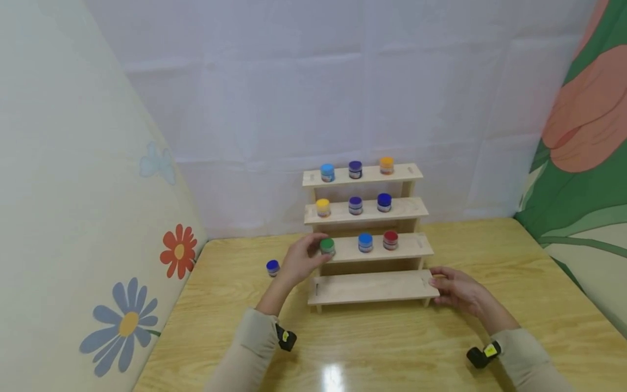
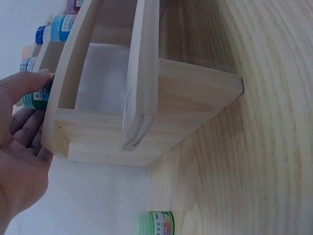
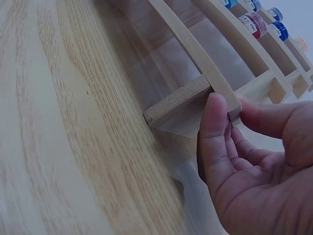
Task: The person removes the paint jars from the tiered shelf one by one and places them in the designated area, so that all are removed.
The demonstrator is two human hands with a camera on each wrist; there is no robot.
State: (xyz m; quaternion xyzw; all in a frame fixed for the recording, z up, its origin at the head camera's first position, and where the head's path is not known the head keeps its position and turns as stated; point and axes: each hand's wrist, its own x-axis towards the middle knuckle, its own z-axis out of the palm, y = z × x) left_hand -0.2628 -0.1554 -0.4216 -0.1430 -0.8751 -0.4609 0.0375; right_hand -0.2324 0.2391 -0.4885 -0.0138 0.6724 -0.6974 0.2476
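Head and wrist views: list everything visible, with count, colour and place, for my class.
Rack: 1, pale wood, on table.
Upper jars: 3, light blue, purple, orange, top shelf.
Middle jars: 3, yellow, purple, blue, second shelf.
Lower jars: 3, green, blue, red, third shelf.
Loose jars: 2, blue and green, beside rack; green one clear only in left wrist view.
Table: 1, yellowish wood, under rack.
Cloth: 1, white, behind.
Panels: 2, multicoloured flowers, left and right.
Sleeves: 2, beige, forearms.
Wrist cameras: 2, black, wrists.
Left hand: 1, fingers holding green lower jar.
Right hand: 1, fingers gripping rack's bottom right.
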